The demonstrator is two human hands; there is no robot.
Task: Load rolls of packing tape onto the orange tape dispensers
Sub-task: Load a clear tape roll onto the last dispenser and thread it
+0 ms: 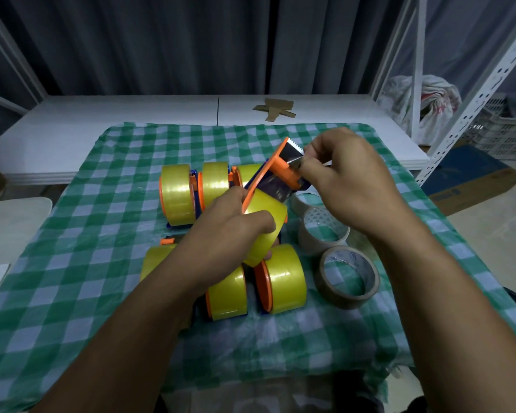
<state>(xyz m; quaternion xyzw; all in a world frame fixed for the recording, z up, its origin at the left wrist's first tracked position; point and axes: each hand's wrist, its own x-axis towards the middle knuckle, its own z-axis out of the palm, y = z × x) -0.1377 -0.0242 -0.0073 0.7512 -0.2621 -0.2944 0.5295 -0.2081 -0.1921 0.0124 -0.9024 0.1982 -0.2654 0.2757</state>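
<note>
My left hand (pixel 233 231) grips the yellow tape roll (pixel 262 225) on the orange dispenser (pixel 280 171), its long axis pointing up-right to my right fingers (pixel 307 168), pinched on the tape end

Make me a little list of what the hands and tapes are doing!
left hand: grips the yellow tape roll on the lifted orange dispenser
right hand: pinches the tape end by the toothed blade
loaded dispensers: several lie on the green checked cloth
empty tape cores: right of the dispensers
</note>
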